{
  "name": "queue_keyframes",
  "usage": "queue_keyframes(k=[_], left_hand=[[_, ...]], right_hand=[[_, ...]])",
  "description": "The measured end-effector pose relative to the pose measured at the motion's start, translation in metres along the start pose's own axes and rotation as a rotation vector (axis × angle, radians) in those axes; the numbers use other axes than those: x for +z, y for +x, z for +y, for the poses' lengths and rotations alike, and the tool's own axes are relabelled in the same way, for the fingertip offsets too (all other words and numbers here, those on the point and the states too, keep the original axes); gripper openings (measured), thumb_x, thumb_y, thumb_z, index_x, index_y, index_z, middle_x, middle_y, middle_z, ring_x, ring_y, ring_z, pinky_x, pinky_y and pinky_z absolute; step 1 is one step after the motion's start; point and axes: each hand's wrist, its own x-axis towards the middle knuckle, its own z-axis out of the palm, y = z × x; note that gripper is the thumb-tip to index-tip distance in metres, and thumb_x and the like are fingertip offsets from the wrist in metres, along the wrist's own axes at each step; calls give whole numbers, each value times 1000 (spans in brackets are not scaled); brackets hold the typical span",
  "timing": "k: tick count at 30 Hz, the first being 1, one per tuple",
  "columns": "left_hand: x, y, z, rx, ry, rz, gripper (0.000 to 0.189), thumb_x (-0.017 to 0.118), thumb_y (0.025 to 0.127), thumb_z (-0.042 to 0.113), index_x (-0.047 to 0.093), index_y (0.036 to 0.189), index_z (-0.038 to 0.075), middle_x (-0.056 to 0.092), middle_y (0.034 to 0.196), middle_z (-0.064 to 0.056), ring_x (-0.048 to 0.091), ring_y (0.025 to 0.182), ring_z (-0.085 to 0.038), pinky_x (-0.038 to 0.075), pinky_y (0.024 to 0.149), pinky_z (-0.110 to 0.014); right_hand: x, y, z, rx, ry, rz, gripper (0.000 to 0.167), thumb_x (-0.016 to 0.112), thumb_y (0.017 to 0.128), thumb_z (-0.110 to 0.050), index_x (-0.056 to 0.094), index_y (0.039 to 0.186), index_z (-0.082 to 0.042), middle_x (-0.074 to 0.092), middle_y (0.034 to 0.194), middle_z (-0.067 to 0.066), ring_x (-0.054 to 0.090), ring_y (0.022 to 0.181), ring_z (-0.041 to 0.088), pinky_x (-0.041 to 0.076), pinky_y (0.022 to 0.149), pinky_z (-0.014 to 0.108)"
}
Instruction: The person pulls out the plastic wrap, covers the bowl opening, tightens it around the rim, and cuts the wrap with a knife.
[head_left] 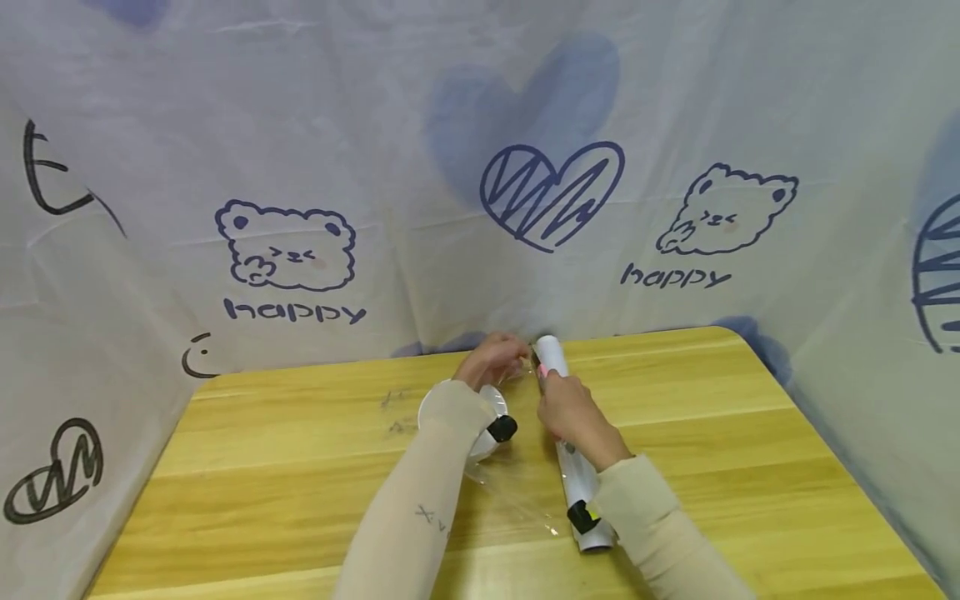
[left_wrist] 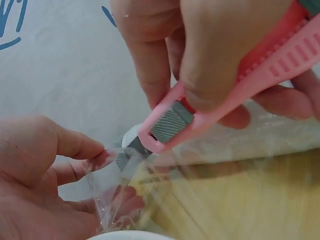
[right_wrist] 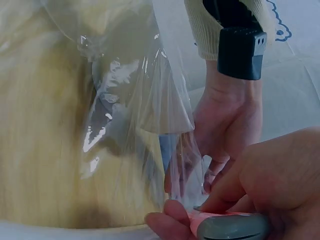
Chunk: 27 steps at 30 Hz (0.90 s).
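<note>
A roll of clear cling film [head_left: 581, 479] lies lengthwise on the table in the head view. My right hand [head_left: 573, 412] is over its far part, gripping a pink utility knife [left_wrist: 272, 72] with a grey slider. In the left wrist view the knife's blade [left_wrist: 135, 146] meets the film near the roll's end. Thumb and fingers of my left hand [left_wrist: 45, 175] pinch the gathered edge of the clear film [left_wrist: 112, 172] beside the blade. Film stretches from the roll toward a white bowl [head_left: 427, 407], which my left forearm partly covers.
The wood-grain table [head_left: 285, 467] ends at a hanging cloth [head_left: 390, 250] printed with bears and hearts, close behind both hands. A loose sheet of film [right_wrist: 125, 100] spreads over the tabletop in the right wrist view. Black wrist cameras [head_left: 502, 428] sit on both wrists.
</note>
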Motion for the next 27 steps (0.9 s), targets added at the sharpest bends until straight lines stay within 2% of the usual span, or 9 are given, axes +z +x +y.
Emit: queue_keyframes(k=[3,8,10,12,15,22,27], left_hand=[[-1,-1,-2,10,6,32,18,56,96,-2,53,80,5,48,71,-1,44,60,-11,43,61,-25],[1,1,-4,42,27,44,22,57,97,-1,51,78,8,56,79,-4,52,71,-15,52,88,-40],[1,2,-5,52,36,55,22,59,97,0,53,78,8,58,79,-4,56,73,-16,51,98,-46],[1,3,-5,59,49,58,20,62,97,1,55,78,7,60,79,-4,59,75,-17,50,102,-49],[1,3,-4,67,54,49,17,66,96,3,57,81,4,62,81,-5,61,76,-17,52,101,-47],[1,3,-4,92,14,28,13,68,93,-2,60,83,-2,64,80,-6,60,71,-13,57,84,-30],[3,4,-5,102,-11,22,17,66,93,-4,58,78,1,65,85,-9,63,71,-13,57,93,-36]], right_hand=[[2,-5,-1,6,13,-16,22,45,107,-14,57,104,4,56,70,15,56,47,21,46,40,30],[2,-14,-1,7,11,-25,30,41,110,-19,58,101,4,56,69,15,56,41,18,45,37,29],[2,-17,-2,8,11,-26,31,40,110,-19,59,101,4,56,69,15,56,40,17,45,36,29],[2,-19,-2,11,9,-26,35,38,111,-20,60,100,5,57,68,15,56,39,17,45,35,29],[1,-22,-3,28,5,-31,41,35,112,-22,62,97,5,57,67,15,57,39,18,45,34,29],[-1,-29,-3,48,-18,-45,47,32,113,-26,62,92,3,57,69,16,61,41,21,46,35,29],[0,-38,1,7,-15,-26,44,33,113,-24,61,92,3,55,68,16,55,36,18,45,34,29]])
